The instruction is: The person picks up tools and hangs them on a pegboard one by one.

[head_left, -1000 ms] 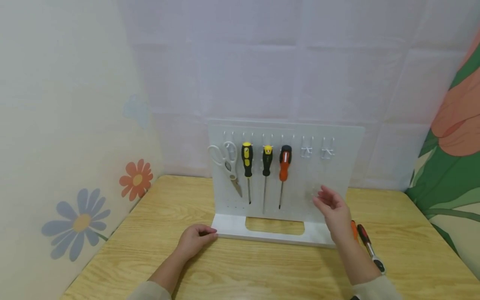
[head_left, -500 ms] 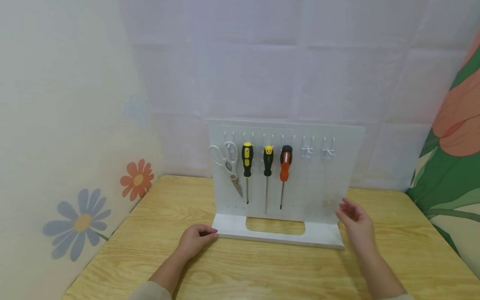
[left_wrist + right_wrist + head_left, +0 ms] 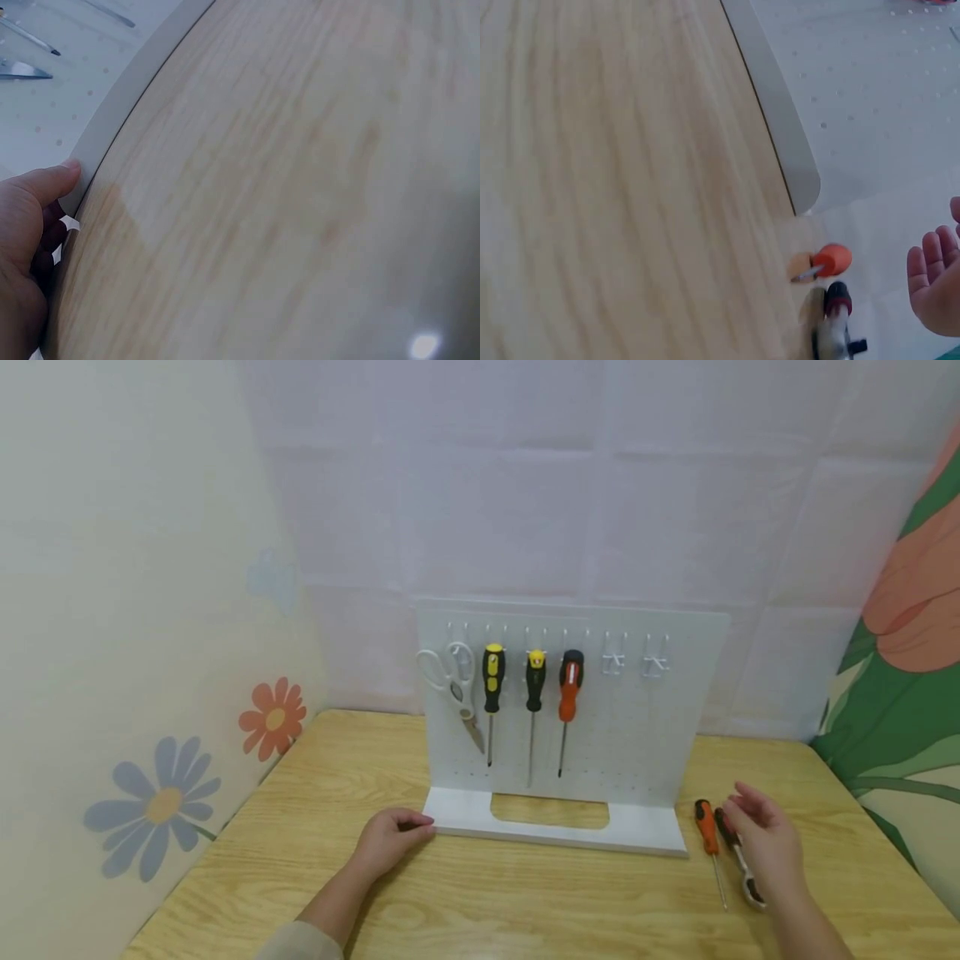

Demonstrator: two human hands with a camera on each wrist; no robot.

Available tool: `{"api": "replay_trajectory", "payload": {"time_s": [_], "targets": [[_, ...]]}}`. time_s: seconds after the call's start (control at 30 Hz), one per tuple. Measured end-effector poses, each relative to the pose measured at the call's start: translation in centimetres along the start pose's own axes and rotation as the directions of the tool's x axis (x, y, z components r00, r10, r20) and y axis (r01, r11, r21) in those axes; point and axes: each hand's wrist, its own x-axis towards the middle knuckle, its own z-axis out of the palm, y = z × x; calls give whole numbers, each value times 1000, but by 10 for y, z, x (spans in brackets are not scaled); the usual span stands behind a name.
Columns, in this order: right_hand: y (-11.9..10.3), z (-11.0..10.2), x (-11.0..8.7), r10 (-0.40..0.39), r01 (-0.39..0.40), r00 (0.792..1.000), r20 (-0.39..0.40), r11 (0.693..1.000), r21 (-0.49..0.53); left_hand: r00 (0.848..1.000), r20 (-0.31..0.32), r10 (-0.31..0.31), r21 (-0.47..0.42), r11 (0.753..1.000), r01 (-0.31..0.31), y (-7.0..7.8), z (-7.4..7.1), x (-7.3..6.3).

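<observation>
A white pegboard stand (image 3: 637, 727) stands upright on the wooden table. My left hand (image 3: 386, 843) holds its base at the front left corner; in the left wrist view the thumb (image 3: 56, 181) lies on the base's edge, with the other fingers curled below. My right hand (image 3: 771, 847) is beyond the base's right end, fingers loosely bent and holding nothing. It hovers over a ratchet wrench (image 3: 727, 828) with a black and red handle, partly hiding it. Left of the wrench lies an orange and black screwdriver (image 3: 706, 827), its tip toward me. The right wrist view shows the hand (image 3: 937, 285) apart from both tools.
On the board hang white scissors (image 3: 455, 685), a yellow and black screwdriver (image 3: 493, 681), a black screwdriver with a yellow top (image 3: 535, 681) and a red and black screwdriver (image 3: 570, 689). Two bare hooks (image 3: 613, 660) are at their right. A white cloth (image 3: 510, 485) hangs behind.
My right hand has moved right and down, away from the board's front to above the ratchet wrench. The orange screwdriver is uncovered. My left hand has stayed at the base's corner.
</observation>
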Motion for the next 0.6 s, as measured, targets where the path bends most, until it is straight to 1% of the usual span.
{"api": "replay_trajectory", "payload": {"time_s": [0.1,0.13,0.3,0.33,0.37,0.47,0.53,0.6], "targets": [[7,-7,1,18,-19,1000,-10,998,-65,1000,-2,-1,-1,1000,1,0,0,0],[8,-9,1,24,-25,1000,-11,996,-82,1000,-2,8,6,1000,-8,0,0,0],[16,-18,1,34,-34,999,-3,989,-143,1000,-5,6,8,1000,-6,-1,1,2],[17,-19,1,37,-36,999,6,988,-150,1000,-5,13,15,1000,-13,-1,1,2],[19,-21,2,39,-36,999,14,986,-160,1000,-5,6,10,1000,-6,-1,1,2],[25,-24,4,57,-49,998,36,978,-203,1000,-6,10,14,1000,-10,-2,1,3],[29,-26,6,79,-66,995,58,978,-200,1000,-4,14,18,1000,-14,-3,2,2],[34,-28,7,97,-76,992,81,970,-232,1000,-3,10,18,1000,-10,-3,2,2]]}}
